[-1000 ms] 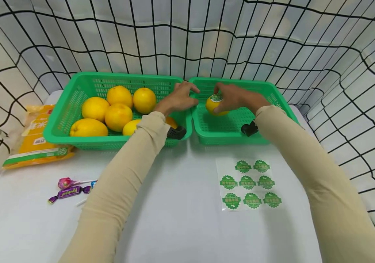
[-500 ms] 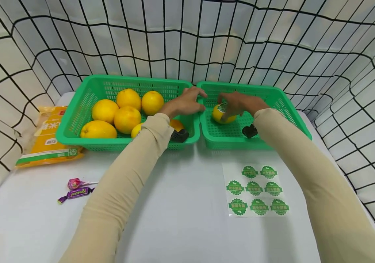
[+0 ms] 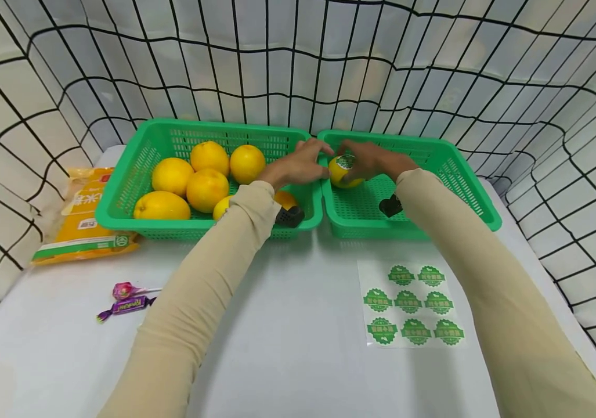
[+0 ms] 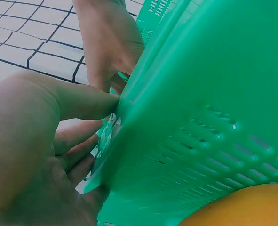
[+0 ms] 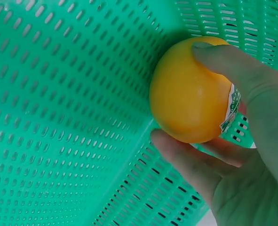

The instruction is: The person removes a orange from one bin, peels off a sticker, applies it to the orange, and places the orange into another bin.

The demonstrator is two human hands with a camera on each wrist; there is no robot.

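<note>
In the right green basket (image 3: 449,168), my right hand (image 3: 371,159) holds an orange (image 5: 190,94) between its thumb and fingers. A green-and-white sticker (image 5: 231,109) is on the fruit's side, partly under the hand. The orange is beside the basket's wall. My left hand (image 3: 300,165) is over the meeting rims of the two baskets, with thumb and fingers spread apart in a loose curve. In the left wrist view, its thumb and fingers (image 4: 99,104) are right at the rim. Several more oranges (image 3: 207,190) lie in the left green basket (image 3: 209,232), some behind the left forearm.
A clear sheet of round green stickers (image 3: 407,302) lies on the white table (image 3: 287,325). At the left are a lollipop (image 3: 123,291), a purple-wrapped candy (image 3: 126,307) and a yellow bag (image 3: 85,215). Black wire mesh (image 3: 256,72) surrounds the back and sides.
My right hand lowered the orange in the right basket, then shifted it left toward the left hand. The left hand stays by the rims. The head view has turned slightly left.
</note>
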